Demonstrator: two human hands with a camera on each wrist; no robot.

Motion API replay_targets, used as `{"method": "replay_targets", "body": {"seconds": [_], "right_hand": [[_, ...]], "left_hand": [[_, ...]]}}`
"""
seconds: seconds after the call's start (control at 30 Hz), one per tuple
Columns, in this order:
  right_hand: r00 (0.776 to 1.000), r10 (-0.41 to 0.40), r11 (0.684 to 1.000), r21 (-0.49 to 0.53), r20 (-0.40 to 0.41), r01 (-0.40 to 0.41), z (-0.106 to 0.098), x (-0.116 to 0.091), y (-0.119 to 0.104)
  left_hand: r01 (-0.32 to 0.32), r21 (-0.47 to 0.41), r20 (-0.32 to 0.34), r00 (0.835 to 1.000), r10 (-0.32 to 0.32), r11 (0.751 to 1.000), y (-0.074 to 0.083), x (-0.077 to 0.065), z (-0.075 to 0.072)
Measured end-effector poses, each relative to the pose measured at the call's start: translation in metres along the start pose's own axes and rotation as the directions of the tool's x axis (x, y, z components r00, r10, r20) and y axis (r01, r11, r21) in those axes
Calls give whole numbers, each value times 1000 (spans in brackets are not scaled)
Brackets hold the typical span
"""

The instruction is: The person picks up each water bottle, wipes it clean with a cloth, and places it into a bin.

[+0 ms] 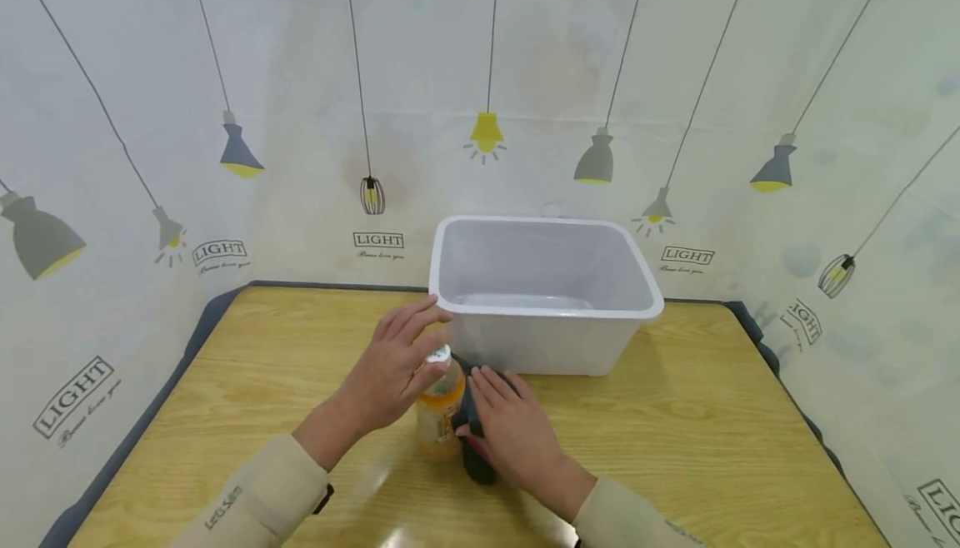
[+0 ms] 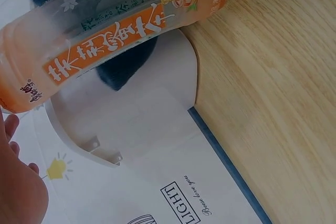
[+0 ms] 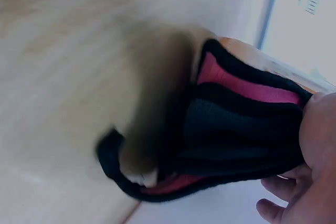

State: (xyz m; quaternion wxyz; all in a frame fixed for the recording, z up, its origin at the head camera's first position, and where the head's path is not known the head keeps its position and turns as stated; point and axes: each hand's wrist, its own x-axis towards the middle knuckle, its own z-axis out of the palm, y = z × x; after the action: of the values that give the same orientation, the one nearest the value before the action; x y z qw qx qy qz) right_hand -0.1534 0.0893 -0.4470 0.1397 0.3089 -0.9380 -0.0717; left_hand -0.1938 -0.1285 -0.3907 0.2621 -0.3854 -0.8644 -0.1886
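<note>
A clear plastic drink bottle [image 1: 435, 427] with an orange label and a white cap stands upright on the wooden table. My left hand [image 1: 390, 369] is at its top, thumb and fingers spread on either side of the cap; whether they touch it I cannot tell. Just right of the bottle, my right hand [image 1: 517, 427] holds a black fabric piece [image 3: 241, 135] with pink lining and thick black edging, its fingers lying over the fabric. Its exact kind is unclear. The left wrist view shows the bottle's label [image 2: 110, 45] close up, with the dark fabric behind it.
A white plastic bin [image 1: 540, 340] stands right behind the hands, near the table's back edge. Behind and beside the table [image 1: 675, 448] hangs a pale sheet [image 1: 300, 156] printed with lamps.
</note>
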Motion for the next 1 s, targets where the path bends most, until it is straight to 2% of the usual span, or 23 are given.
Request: {"method": "replay_targets", "body": {"seconds": [0.3,0.43,0.63,0.7,0.8,0.9,1.0], "right_hand": [[997,43,998,40,-63,-41,-32,3,8],[990,59,996,76,-125,-50,-43,6,12],[973,49,994,109,-224,-25,-58,12,12],[973,44,995,101,-227,-21,-64,14,11],[981,45,997,62,-188,-34,-70,16,8],[989,49,999,13,-140,-47,-70,17,6],[991,47,998,-28,-127,-51,-68,17,6]], "left_hand": [[-2,-1,-9,1000,2,1000,1,1,-1],[-5,9,-17,1000,6,1000,3,2,-2],[-3,9,7,1000,3,1000,4,2,-2],[-3,4,6,1000,3,1000,4,2,-2],[6,3,7,1000,-6,1000,5,2,-2],[8,7,1,1000,-8,1000,5,2,-2],[3,13,-9,1000,-3,1000,5,3,-3]]}}
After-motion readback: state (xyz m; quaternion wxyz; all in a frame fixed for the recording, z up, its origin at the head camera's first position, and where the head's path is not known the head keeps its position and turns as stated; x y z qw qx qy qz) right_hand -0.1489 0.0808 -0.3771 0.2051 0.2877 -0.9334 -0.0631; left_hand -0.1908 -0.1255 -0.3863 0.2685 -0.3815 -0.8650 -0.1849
